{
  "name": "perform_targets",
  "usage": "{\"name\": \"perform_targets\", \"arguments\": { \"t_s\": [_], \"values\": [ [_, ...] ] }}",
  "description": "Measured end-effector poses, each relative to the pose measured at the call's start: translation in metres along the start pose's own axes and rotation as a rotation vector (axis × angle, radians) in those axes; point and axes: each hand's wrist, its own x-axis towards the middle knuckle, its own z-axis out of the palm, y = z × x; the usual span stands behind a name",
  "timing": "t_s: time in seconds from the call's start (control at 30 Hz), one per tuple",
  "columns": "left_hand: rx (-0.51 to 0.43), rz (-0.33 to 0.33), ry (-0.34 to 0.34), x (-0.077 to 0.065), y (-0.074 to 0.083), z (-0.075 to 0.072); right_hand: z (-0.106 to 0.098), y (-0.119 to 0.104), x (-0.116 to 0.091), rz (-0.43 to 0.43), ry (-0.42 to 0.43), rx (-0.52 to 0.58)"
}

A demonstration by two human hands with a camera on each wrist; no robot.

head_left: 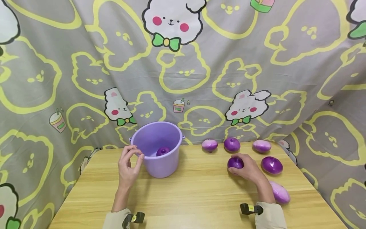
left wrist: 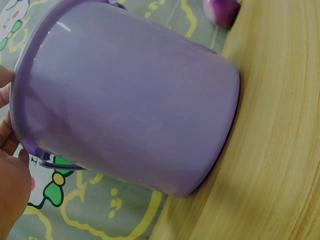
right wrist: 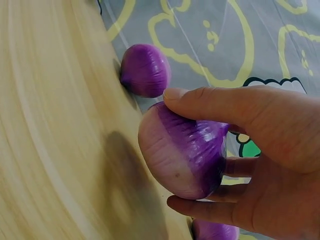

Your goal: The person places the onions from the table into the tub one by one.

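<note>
My left hand (head_left: 128, 167) holds the near left rim of a lilac bucket (head_left: 161, 167), which stands upright on the wooden table. Inside the bucket lies one purple onion (head_left: 162, 151). My right hand (head_left: 248, 167) grips a glossy purple onion (head_left: 235, 163), thumb on one side and fingers on the other. In the right wrist view this onion (right wrist: 182, 152) shows a paler pink half, and its shadow falls on the wood beside it. Left wrist view: the bucket's side wall (left wrist: 135, 100) fills most of the picture, with only parts of the fingers showing at the rim.
Several more onions lie around my right hand: a pale one (head_left: 209, 145), a darker one (head_left: 232, 144), another pale one (head_left: 261, 146), a dark one (head_left: 272, 165) and a long pinkish one (head_left: 279, 192) beside my wrist. A patterned grey curtain (head_left: 200, 76) hangs behind the table (head_left: 197, 203).
</note>
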Motion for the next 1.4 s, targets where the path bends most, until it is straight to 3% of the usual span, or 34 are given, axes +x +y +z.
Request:
{"name": "perform_targets", "arguments": {
  "t_s": [0.4,0.9,1.3,1.4],
  "values": [
    [0.01,-0.01,0.003,0.0,0.003,-0.001,-0.01,-0.014,-0.002,0.026,0.042,-0.017],
    [0.004,-0.013,0.003,0.0,0.002,-0.001,-0.017,-0.023,-0.002,-0.06,0.115,-0.07],
    [0.016,-0.009,0.002,0.0,0.002,-0.001,-0.024,-0.033,-0.004,-0.061,0.137,-0.061],
    [0.02,-0.003,0.006,-0.002,-0.008,-0.002,-0.025,-0.035,-0.004,-0.06,0.143,-0.061]
  ]
}}
